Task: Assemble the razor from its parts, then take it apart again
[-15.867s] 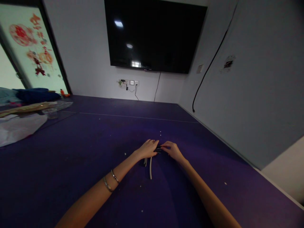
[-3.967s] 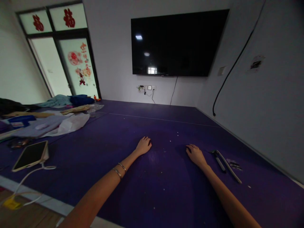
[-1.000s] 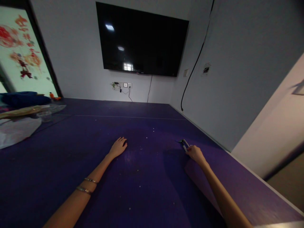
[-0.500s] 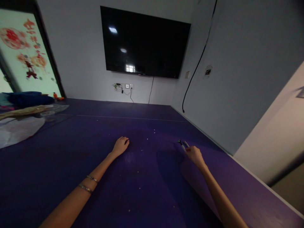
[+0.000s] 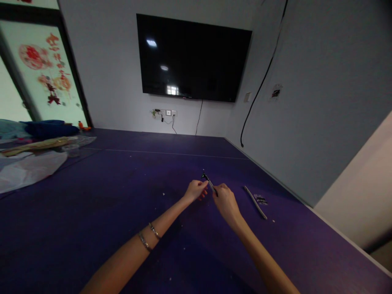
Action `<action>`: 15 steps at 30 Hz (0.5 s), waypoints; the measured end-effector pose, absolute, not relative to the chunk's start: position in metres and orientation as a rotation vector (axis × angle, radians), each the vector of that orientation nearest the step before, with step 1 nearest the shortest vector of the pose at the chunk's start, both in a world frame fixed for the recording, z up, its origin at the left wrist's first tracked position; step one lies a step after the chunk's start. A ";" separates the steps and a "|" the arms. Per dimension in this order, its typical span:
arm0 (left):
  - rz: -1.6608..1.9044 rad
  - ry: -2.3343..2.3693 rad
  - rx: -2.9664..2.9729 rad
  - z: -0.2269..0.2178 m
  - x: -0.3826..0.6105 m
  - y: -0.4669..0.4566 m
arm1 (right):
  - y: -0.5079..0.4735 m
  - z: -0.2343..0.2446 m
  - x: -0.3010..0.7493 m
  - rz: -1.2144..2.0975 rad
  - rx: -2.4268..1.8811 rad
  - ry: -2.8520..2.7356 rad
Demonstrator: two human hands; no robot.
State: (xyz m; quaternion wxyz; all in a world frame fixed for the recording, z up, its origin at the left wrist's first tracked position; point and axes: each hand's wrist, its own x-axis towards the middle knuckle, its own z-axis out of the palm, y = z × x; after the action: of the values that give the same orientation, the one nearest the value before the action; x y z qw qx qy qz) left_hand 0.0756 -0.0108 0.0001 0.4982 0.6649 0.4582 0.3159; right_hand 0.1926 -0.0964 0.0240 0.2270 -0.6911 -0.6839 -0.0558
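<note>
My right hand (image 5: pixel 226 201) is closed around the lower end of a thin dark tool (image 5: pixel 208 181) with a small head, and holds it tilted up just above the purple table (image 5: pixel 92 212). My left hand (image 5: pixel 196 190), two bracelets on its wrist, has its fingers curled in against the tool's shaft from the left. The two hands meet near the middle of the table. A thin pale rod (image 5: pixel 255 202) lies flat on the table to the right of my right hand, with a few small dark pieces (image 5: pixel 261 199) beside it.
A large black TV (image 5: pixel 192 59) hangs on the far wall above a socket strip (image 5: pixel 163 112). Cloth, white plastic sheet (image 5: pixel 27 169) and a flat wooden piece (image 5: pixel 39 144) lie at the table's left edge. A grey wall runs along the table's right side.
My right hand has lifted the dark tool from the right side and brought it to the centre. My left hand rose from the table to meet it. The pale rod stayed on the table.
</note>
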 end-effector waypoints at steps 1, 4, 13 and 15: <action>0.771 1.092 1.607 0.001 0.076 -0.012 | -0.098 0.023 0.188 -0.154 -1.910 -1.900; 0.810 1.084 1.645 0.005 0.075 -0.015 | -0.102 0.021 0.177 -0.179 -1.926 -1.952; 0.738 1.304 1.900 0.005 0.066 -0.016 | -0.111 0.015 0.155 -0.319 -1.840 -2.038; 0.682 1.379 2.034 0.003 0.062 -0.010 | -0.114 0.016 0.157 -0.327 -1.814 -2.032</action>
State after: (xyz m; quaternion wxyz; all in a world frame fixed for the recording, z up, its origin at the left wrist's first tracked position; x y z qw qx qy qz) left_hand 0.0624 -0.0103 0.0030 0.2913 0.7630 0.5174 0.2557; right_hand 0.1568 -0.1143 0.0158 0.1977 -0.6483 -0.7260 -0.1168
